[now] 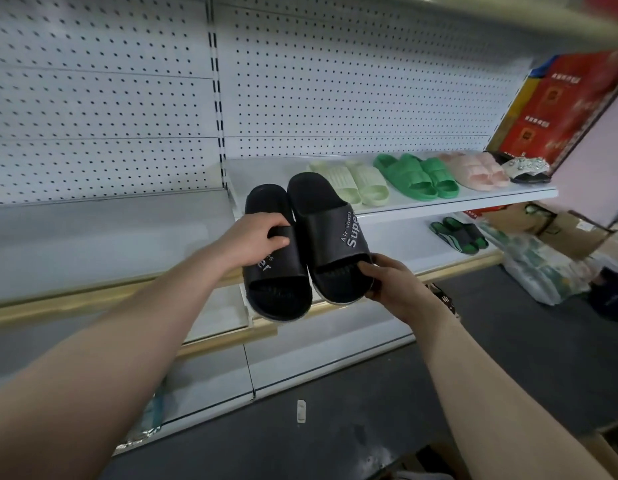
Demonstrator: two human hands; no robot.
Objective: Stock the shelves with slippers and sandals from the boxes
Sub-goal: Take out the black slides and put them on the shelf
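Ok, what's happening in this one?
A person holds a pair of black slides up in front of a white shelf. The left grip is round one slide's strap; the right grip holds the near end of the other. A pale green pair, a green pair, a pink pair and a jewelled sandal already sit in a row on that shelf.

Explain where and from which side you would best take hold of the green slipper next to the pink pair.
Grip the wide band over the toes of the green slipper, coming from the shelf's open front edge. The toe end points towards that edge, the band arches off the sole so fingers can slip under, and its twin and the pink pair crowd its sides.
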